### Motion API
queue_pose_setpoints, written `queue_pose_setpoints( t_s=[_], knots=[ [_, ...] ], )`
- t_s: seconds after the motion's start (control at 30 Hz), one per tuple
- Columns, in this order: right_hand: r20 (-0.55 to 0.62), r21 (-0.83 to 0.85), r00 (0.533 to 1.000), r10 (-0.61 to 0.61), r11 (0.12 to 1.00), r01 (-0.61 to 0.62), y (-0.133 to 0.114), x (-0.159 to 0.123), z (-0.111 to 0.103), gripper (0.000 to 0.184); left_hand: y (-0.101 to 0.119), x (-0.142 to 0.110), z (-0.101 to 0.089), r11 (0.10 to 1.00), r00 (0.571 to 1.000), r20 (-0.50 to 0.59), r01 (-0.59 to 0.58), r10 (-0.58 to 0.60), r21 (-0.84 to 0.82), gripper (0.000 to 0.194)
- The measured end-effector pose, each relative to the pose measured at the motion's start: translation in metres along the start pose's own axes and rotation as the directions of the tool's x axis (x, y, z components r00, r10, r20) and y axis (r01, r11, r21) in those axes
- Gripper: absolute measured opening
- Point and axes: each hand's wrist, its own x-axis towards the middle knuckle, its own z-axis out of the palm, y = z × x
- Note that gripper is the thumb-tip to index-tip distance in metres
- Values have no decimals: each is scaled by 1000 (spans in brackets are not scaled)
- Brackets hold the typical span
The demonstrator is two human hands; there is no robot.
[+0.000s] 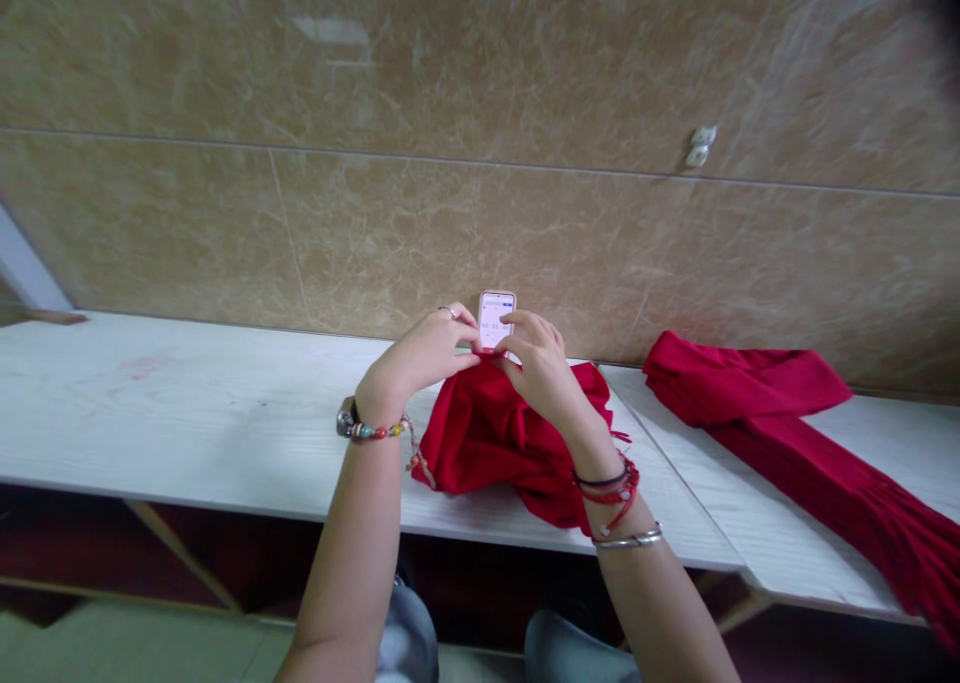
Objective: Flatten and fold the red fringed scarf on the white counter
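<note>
Smartphone (pixel 497 308) stands near-upright at the rear edge of the surface, a white wood-grain bench top (pixel 187 403), just in front of the marbled wall (pixel 420 228); screen lit, showing a row of digits too small to read with certainty. Left hand (pixel 427 348): thumb and fingertips at the phone's lower left corner; whether they clamp it cannot be told from this view. Right hand (pixel 544 363): fingers apart, one over the screen, others by the lower edge. Bunched red cloth (pixel 480 433) lies below both wrists, between the phone and the surface's front edge. Fringed red scarf (pixel 750 378) lies folded on the right-hand section, beyond the seam, its fringe reaching the front edge. Risks, as judged: the phone could slide or topple forward if its base is poorly supported and the right fingertip presses high on the glass; what props it is hidden. A stray touch by a neighbouring finger could register on the screen, the fingertips being crowded there. The dangling end of the beaded bracelet (pixel 379 431) hangs over the cloth's left side and could snag when that wrist lifts. Cloth near the front edge could slip off if a forearm drags it.
</note>
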Motion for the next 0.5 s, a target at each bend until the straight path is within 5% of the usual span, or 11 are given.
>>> queue_pose_setpoints(
  t_s=[0.23, 0.5],
  knots=[
    [-70, -36, 994, 82, 996, -85, 6, -1, -7, 14, -9, 0, 8, 997, 992, 101, 79, -80, 8, 9],
    [15, 25, 1000, 17, 1000, -18, 3, -2, -7, 18, 0, 8, 11, 1000, 1000, -7, -4, 5, 28, 12]
  ],
)
